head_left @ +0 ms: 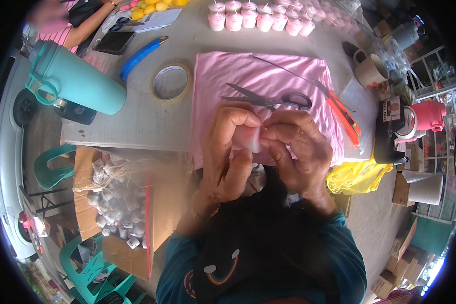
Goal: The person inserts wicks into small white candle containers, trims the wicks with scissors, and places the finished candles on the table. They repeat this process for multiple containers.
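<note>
My left hand [230,152] is closed round a small whitish cup [249,139] with pink marks on its side. The fingers of my right hand [300,147] pinch at the cup's right edge; whatever lies between those fingertips is too small to make out. Both hands are above the near part of a folded pink cloth [213,76] on the table. Just beyond them on the cloth lie dark scissors [256,99], blades spread. To the right of these rests an orange-red cutter knife [342,119], beside a long thin metal rod [283,69].
On the table's left are a roll of tape [154,83], a blue cutter [137,59] and a teal tumbler [81,78]. Pink candles in cups [249,19] stand at the far side. A cardboard box [121,252] of small white pieces is at lower left. Someone's arm [88,28] is far left.
</note>
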A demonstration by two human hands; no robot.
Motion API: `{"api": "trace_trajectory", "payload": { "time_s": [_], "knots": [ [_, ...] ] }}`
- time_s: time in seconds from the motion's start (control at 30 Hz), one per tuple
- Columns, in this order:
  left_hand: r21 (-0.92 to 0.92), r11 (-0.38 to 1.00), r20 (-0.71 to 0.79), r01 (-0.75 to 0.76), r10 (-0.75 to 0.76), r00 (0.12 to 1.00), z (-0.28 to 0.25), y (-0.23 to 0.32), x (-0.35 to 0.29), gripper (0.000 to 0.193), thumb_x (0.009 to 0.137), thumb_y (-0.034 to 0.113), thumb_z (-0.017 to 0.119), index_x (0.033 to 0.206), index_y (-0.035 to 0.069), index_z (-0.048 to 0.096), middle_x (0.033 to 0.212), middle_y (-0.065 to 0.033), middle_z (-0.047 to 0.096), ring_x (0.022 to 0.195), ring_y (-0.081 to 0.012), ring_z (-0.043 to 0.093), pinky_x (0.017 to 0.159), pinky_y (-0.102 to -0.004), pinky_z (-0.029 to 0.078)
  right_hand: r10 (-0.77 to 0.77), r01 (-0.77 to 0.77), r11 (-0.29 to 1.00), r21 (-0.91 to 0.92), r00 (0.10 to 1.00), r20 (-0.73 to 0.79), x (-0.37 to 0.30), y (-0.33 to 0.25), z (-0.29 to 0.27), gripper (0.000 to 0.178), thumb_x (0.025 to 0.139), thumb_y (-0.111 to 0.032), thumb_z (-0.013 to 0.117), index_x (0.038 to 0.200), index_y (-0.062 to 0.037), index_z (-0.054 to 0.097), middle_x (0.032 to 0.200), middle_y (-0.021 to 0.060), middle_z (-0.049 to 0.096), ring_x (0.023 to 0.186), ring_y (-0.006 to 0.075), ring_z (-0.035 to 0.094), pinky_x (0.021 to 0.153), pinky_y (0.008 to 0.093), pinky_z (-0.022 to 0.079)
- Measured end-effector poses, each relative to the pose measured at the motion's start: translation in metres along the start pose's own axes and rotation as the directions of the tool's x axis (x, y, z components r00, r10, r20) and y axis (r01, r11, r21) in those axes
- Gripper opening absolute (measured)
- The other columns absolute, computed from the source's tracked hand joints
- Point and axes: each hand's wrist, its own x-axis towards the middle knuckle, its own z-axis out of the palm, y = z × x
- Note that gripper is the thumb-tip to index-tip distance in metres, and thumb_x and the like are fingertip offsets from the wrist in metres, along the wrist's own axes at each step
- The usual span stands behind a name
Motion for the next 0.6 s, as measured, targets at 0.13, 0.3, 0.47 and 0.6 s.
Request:
{"api": "trace_trajectory", "payload": {
  "time_s": [0.13,0.3,0.47,0.6],
  "knots": [
    [-0.204,0.973,0.055,0.104,-0.095,0.994,-0.007,-0.001,0.001,0.033,0.079,0.009,0.048,0.11,-0.002,0.05,0.112,-0.0169,0.05,0.102,-0.023,0.051,0.092,-0.0356,0.04,0.093,-0.095,0.994,0.049,0.995,0.034,-0.001,-0.003,-0.004,0.022,0.07,0.007,0.073,0.089,-0.0024,0.068,0.088,0.0092,0.062,0.078,0.0194,0.062,0.067,0.0294,0.05],
    [-0.473,0.831,0.139,0.292,-0.257,0.956,-0.015,-0.002,-0.001,0.04,0.089,0.027,0.061,0.117,0.0,0.049,0.117,-0.0128,0.049,0.112,-0.0212,0.05,0.095,-0.0349,0.041,0.107,-0.112,0.985,0.13,0.993,0.044,0.0,-0.002,-0.008,0.023,0.073,0.008,0.072,0.093,-0.0022,0.068,0.085,0.0091,0.061,0.075,0.0174,0.061,0.065,0.0272,0.048],
    [-0.636,0.694,0.191,0.337,-0.282,0.94,-0.014,-0.004,-0.002,0.041,0.089,0.029,0.063,0.116,0.002,0.048,0.117,-0.0128,0.052,0.111,-0.0208,0.052,0.094,-0.0355,0.044,0.045,-0.048,0.994,0.103,0.998,0.031,0.001,-0.003,-0.01,0.023,0.073,0.008,0.071,0.093,-0.0016,0.067,0.083,0.0091,0.061,0.073,0.0178,0.06,0.064,0.0271,0.047],
    [-0.668,0.662,0.18,0.34,-0.3,0.937,-0.011,-0.004,-0.002,0.042,0.089,0.03,0.063,0.116,0.002,0.047,0.115,-0.0128,0.054,0.109,-0.0212,0.054,0.094,-0.0363,0.044,0.009,-0.009,0.996,0.087,1.0,-0.003,0.001,-0.003,-0.01,0.024,0.072,0.007,0.072,0.093,-0.002,0.066,0.08,0.0087,0.06,0.07,0.0185,0.06,0.062,0.0273,0.047]
  ]
}}
